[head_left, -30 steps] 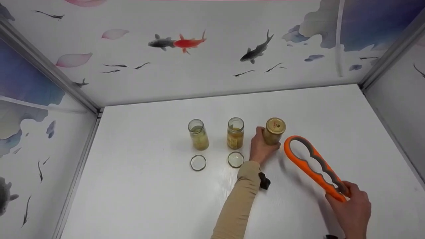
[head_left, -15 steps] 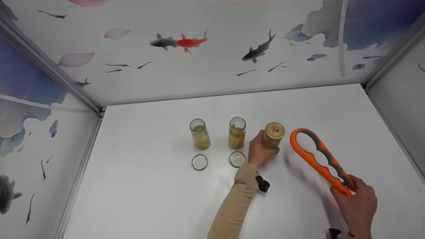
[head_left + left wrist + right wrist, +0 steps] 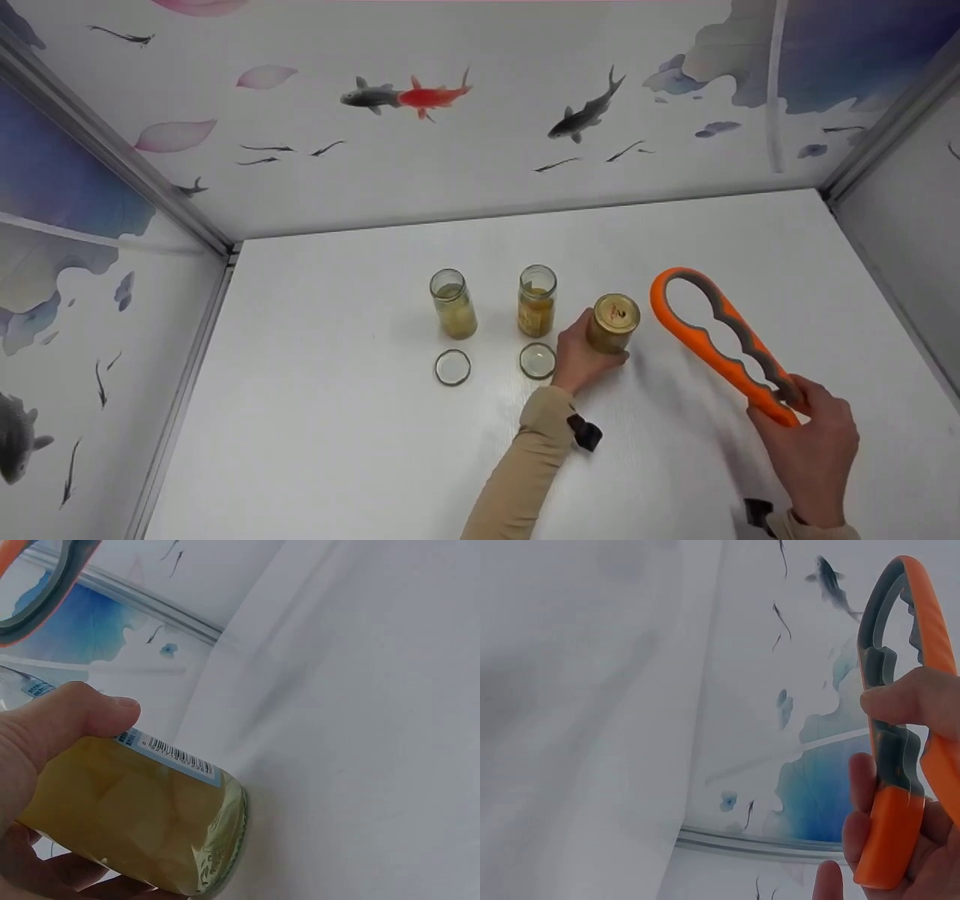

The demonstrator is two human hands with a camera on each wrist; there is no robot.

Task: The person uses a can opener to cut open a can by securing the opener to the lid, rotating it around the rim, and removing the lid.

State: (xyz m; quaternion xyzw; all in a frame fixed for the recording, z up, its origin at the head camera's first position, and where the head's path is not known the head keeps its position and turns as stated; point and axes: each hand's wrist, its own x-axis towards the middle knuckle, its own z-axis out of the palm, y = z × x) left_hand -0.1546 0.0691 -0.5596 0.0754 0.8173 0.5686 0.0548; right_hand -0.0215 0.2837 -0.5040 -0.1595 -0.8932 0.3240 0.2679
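My left hand [image 3: 584, 357] grips a glass jar with a gold lid [image 3: 616, 313] round its side. In the left wrist view the jar [image 3: 142, 802] shows pale contents and a barcode label, with the thumb and fingers of the left hand [image 3: 52, 765] around it. An orange and grey opener with a wavy inner edge [image 3: 697, 341] is held by its lower end in my right hand [image 3: 814, 450], its loop to the right of the jar. The right wrist view shows the right hand's [image 3: 922, 780] thumb and fingers around the opener [image 3: 900, 840].
Two lidless glass jars, a left one [image 3: 456, 313] and a middle one [image 3: 535, 309], stand left of the held jar. One lid [image 3: 453, 367] lies in front of the left jar, another [image 3: 538, 361] before the middle one. Patterned panels [image 3: 495, 172] border the white table [image 3: 315, 420].
My left hand has brought the gold-lidded jar nearer and slightly left. The opener in my right hand has moved up, away from me, and a little to the right.
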